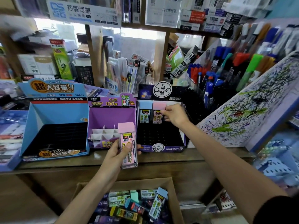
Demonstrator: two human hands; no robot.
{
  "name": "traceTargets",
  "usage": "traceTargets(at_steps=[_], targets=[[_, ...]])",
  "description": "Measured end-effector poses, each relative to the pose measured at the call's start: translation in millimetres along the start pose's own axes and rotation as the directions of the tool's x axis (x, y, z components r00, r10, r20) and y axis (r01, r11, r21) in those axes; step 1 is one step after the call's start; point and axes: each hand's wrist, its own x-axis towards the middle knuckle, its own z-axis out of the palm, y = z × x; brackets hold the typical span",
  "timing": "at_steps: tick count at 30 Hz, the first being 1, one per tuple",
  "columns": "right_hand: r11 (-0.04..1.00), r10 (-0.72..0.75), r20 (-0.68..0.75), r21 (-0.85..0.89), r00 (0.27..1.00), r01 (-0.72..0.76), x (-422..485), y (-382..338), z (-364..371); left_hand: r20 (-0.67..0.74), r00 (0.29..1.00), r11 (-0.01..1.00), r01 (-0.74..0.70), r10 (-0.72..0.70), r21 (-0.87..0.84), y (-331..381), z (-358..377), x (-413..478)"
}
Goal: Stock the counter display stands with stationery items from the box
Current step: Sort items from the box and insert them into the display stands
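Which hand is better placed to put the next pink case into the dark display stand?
Probably the left hand: it already holds a pink case right beside the dark stand. The right hand is busy pinching the back-row case.

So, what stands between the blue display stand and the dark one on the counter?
In the head view, the purple display stand stands between the blue display stand and the dark display stand; the left hand holds a pink case before it.
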Motion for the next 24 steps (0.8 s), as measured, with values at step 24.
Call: traceTargets(at_steps=[24], targets=[[0.861,-0.055,0.049,0.508,0.997,0.023,-86.4,-31.4,-8.7,0.014,1.000,0.992,0.001,-0.003,0.130,2.0,10.2,6.4]])
